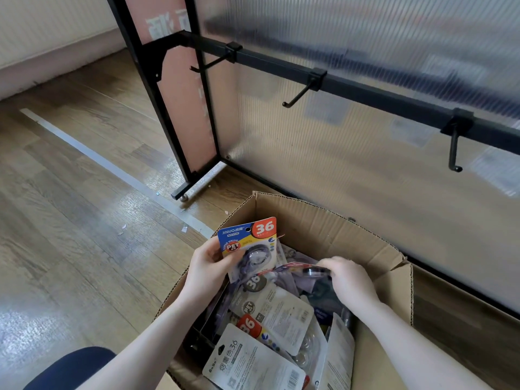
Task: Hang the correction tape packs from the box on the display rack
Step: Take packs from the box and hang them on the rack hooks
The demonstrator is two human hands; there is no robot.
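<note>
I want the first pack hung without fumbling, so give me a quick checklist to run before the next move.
1. Left hand has a firm grip on the blue pack: ok.
2. Pack's hang hole is unobstructed: ok.
3. Right hand is free to help: not ok, it pinches another pack in the box.
4. Nearest hook is bare: ok.
5. Pack is already clear of the box: cannot tell.

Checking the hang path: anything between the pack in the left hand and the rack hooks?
Nothing visible. The left hand holds the pack above the box; open air lies up to the bare hooks.
</note>
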